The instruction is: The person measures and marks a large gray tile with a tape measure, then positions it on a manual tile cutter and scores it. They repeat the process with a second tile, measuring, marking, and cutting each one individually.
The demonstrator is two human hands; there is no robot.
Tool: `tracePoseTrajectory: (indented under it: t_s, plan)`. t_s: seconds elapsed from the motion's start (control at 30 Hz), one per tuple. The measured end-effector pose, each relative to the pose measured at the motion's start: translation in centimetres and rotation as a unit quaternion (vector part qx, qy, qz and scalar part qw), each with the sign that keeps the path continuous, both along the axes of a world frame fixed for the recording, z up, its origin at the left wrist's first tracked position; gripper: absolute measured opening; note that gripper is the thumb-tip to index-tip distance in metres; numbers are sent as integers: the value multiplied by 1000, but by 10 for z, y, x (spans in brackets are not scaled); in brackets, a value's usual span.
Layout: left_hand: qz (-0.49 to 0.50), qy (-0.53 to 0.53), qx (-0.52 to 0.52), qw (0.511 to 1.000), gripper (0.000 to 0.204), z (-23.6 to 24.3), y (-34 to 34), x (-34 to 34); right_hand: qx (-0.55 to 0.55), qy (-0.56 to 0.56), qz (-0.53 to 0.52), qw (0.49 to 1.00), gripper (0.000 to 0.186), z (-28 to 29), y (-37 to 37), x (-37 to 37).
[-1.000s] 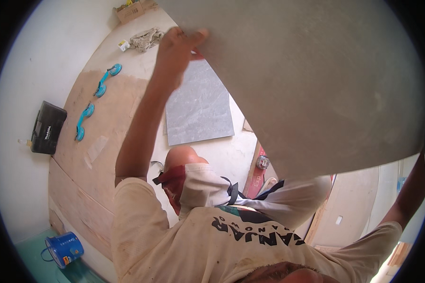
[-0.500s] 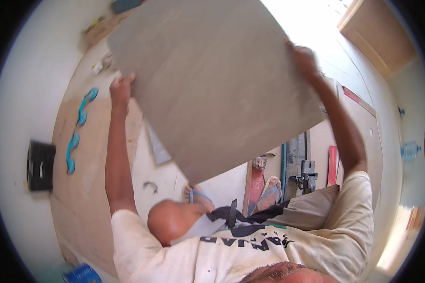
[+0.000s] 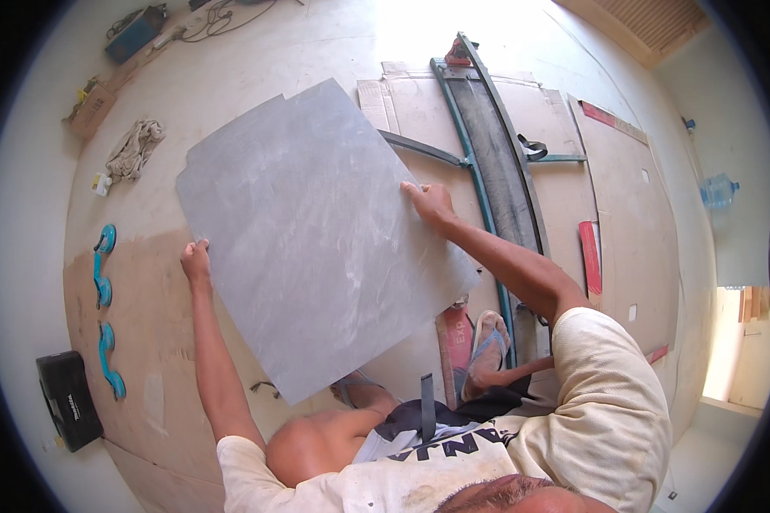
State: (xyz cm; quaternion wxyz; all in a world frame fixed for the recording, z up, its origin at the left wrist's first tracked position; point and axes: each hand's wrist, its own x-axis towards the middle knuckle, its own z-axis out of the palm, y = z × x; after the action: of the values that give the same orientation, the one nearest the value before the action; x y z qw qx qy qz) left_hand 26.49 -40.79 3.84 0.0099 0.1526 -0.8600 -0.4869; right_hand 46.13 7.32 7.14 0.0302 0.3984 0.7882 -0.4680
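Note:
A large grey tile (image 3: 316, 244) with notched far corners is held out in front of me, over the floor and above my feet. My left hand (image 3: 196, 259) is closed on its left edge, thumb on the upper face. My right hand (image 3: 431, 205) grips the right edge, with the fingers partly hidden under the tile. Just right of the tile lies a long manual tile cutter (image 3: 498, 162) with green and dark rails. The tile covers part of the floor and part of my left foot.
Two blue double suction lifters (image 3: 103, 265) lie at the left near a black case (image 3: 68, 400). A crumpled rag (image 3: 134, 150) and white bottle (image 3: 101, 184) are farther off. Cardboard sheets (image 3: 633, 248) lie under and beside the cutter. A red level-like bar (image 3: 589, 258) lies right.
The tile has come down from a raised, tilted position to a lower, flatter one, uncovering the tile cutter. Its visible face now looks greyer. Both hands have lowered with it, still gripping.

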Motion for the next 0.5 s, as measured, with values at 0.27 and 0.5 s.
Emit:
tracePoseTrajectory:
  t_s: [0.27,0.5]
  plan:
    - [-33,-25,-146,988,29,-40,0,-15,-16,-8,-16,1000,53,-54,-12,1]
    - [-45,-30,-125,991,31,-49,-15,-24,-11,9,-16,1000,51,-71,-24,-9]
